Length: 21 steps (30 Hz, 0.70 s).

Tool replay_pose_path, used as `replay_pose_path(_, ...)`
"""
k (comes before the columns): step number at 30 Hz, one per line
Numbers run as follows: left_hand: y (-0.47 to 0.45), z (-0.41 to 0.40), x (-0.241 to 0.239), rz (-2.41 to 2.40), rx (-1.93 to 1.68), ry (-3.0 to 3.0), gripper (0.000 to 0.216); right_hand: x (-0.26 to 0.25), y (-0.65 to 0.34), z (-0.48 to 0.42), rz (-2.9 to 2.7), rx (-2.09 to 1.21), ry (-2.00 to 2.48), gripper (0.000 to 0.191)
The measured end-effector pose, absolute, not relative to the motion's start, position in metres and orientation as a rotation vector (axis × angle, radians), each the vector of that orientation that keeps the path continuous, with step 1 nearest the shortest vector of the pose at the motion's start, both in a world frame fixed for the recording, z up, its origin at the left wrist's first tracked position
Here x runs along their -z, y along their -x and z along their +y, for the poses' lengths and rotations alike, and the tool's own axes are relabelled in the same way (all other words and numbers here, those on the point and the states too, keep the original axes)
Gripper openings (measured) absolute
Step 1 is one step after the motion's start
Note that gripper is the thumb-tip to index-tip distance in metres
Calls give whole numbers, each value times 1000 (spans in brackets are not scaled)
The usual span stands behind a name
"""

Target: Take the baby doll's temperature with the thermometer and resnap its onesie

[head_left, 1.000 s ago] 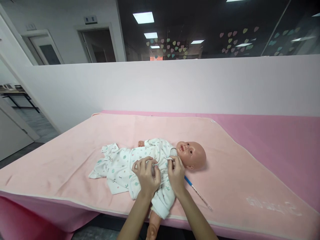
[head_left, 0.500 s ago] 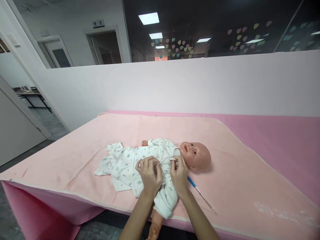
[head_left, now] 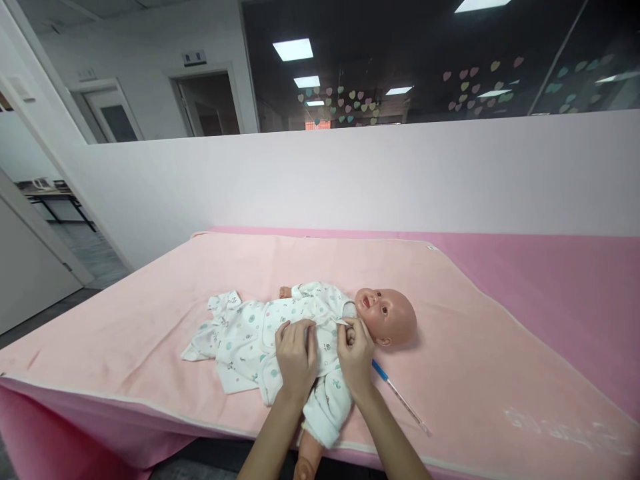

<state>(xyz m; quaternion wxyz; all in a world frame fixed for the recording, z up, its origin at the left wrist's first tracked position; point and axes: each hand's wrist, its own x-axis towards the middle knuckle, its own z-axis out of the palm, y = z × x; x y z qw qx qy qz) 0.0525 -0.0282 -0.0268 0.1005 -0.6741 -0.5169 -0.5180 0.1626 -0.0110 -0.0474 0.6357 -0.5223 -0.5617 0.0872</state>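
Note:
A baby doll (head_left: 393,317) lies on its back, head to the right, wearing a white printed baby top (head_left: 327,343) and matching trousers (head_left: 235,333). My right hand (head_left: 356,353) pinches the edge of the top near the doll's neck. Over the chest, my left hand (head_left: 297,357) has its fingers closed on the front of the top; the exact bit of cloth is hidden under them. One doll arm (head_left: 309,453) sticks out of the sleeve toward me, between my forearms. Beside my right wrist lies a thin clear stick with a blue end (head_left: 400,397).
A pale pink blanket (head_left: 150,300) covers the table, with darker pink cloth (head_left: 550,287) under it at right. The blanket's near edge hangs over at the front left. A white wall with a window (head_left: 350,180) stands behind.
The view has tilted and shifted slightly. My left hand's fingers have drawn closer together on the top; my right hand keeps its pinch near the neck.

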Motion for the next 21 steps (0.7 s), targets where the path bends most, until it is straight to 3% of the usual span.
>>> replay_pose_path(8, -53, -31, 24, -1497, 1435, 2041, 25, 47, -160, -12, -1222, -222, 1187, 11)
replay_pose_path(14, -55, -33, 21, -1558, 1299, 2023, 17, 50, -161, -14, -1225, -145, 1186, 7)
replay_pose_path(21, -51, -34, 25, -1507, 1332, 2033, 14, 50, -153, -21, -1555, 243, 1136, 29)
